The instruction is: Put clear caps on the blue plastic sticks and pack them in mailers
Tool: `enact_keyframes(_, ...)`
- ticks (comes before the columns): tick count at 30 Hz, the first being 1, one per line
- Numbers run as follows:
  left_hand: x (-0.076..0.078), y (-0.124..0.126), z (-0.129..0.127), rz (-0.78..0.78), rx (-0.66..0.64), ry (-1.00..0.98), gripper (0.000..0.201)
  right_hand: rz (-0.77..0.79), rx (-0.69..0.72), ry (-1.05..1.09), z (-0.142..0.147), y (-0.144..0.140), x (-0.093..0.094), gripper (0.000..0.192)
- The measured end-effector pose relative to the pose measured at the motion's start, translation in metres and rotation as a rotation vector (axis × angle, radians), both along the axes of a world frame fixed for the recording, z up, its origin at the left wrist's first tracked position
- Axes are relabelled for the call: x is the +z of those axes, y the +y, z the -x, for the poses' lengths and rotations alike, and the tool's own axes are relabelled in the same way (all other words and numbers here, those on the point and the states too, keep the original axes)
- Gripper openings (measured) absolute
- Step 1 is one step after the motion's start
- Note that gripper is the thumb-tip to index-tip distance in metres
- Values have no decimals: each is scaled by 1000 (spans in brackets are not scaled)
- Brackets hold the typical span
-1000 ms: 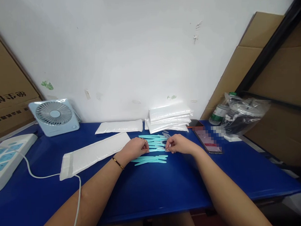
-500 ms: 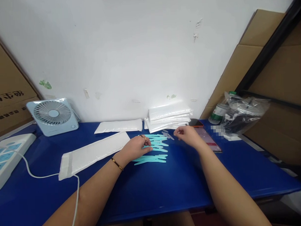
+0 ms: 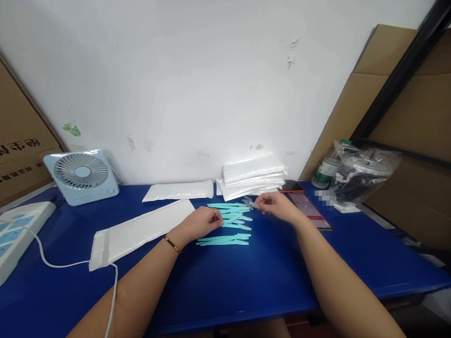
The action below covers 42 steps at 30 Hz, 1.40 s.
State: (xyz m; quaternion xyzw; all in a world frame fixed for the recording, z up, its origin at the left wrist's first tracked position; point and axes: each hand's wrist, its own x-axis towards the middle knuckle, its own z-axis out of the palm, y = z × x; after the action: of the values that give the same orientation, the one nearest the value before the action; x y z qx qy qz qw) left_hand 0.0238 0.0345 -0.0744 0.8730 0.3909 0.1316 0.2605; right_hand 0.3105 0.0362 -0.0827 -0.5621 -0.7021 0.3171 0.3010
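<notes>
Several slim turquoise sticks, shaped like eyebrow razors (image 3: 232, 206), lie in loose rows on the blue table (image 3: 229, 287). My left hand (image 3: 202, 222) is closed over the left ends of the upper rows, thumb and fingers pressed together; whether a stick is between them is hidden. A lower bunch of the sticks lies just below this hand. Beyond the sticks, a few small translucent plastic pieces (image 3: 247, 200) lie together. My right hand (image 3: 276, 205) pinches one such piece at its left end between thumb and forefinger.
A stack of white padded packets (image 3: 253, 169) stands by the wall, with another packet (image 3: 178, 190) beside it. An open white sleeve (image 3: 139, 233) lies left. Phones (image 3: 309, 210), a bagged item (image 3: 362, 174), a fan (image 3: 82, 175) and a power strip (image 3: 13, 240) with a white cable surround.
My right hand has moved slightly left onto a translucent piece and pinches it. My left hand has drawn slightly left, its fingers more tightly closed. The view has shifted a little.
</notes>
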Motion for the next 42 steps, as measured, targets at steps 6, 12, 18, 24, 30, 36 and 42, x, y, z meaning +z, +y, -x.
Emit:
enact_keyframes(6, -5, 2, 2, 136, 82, -210, 31, -9, 74, 252, 21, -9, 9, 33)
enact_keyframes(12, -5, 4, 0, -53, 121, -256, 26, 34, 10, 542, 31, -9, 6, 33)
enact_keyframes(18, -6, 5, 0, -77, 128, -273, 24, 75, -15, 674, 36, -8, 5, 30)
enact_keyframes(24, -6, 3, -2, -72, 123, -280, 24, 89, 51, 668, 47, -11, 2, 30)
enact_keyframes(30, -5, 3, -4, -61, 119, -289, 23, 95, 59, 655, 52, -13, 2, 31)
enact_keyframes(36, -3, 3, -2, -68, 141, -280, 24, 10, -24, 663, 41, -11, 6, 31)
enact_keyframes(42, -1, -2, -7, -43, 111, -248, 25, 80, 83, 602, 57, -14, 2, 34)
